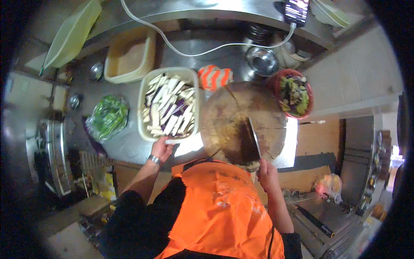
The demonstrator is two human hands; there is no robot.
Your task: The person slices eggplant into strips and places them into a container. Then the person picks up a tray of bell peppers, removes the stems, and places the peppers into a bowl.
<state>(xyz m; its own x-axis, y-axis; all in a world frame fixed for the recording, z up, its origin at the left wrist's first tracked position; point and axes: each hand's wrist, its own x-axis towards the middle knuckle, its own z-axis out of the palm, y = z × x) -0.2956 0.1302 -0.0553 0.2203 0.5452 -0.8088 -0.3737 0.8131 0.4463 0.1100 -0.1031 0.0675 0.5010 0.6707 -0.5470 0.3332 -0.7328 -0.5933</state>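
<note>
My left hand (pixel 161 149) grips the near rim of a pale plastic tub (pixel 141 124). Cut eggplant strips (pixel 169 103), white with purple skin, fill the tub. In my right hand (pixel 267 174) is the handle of a cleaver, mostly hidden by my fingers. The cleaver's blade (pixel 254 137) extends away from me over a round wooden chopping block (pixel 223 110), its bright spine facing up. Whether the blade touches the wood, I cannot tell. The block stands just right of the tub.
Greens in a clear plastic bag (pixel 108 118) lie left of the tub. Stacked plastic tubs (pixel 127 58) and an orange-striped cloth (pixel 215 77) are behind. A red basket of vegetable scraps (pixel 292 94) and a metal bowl (pixel 262 61) border the block. A white cable (pixel 207 51) hangs across the back.
</note>
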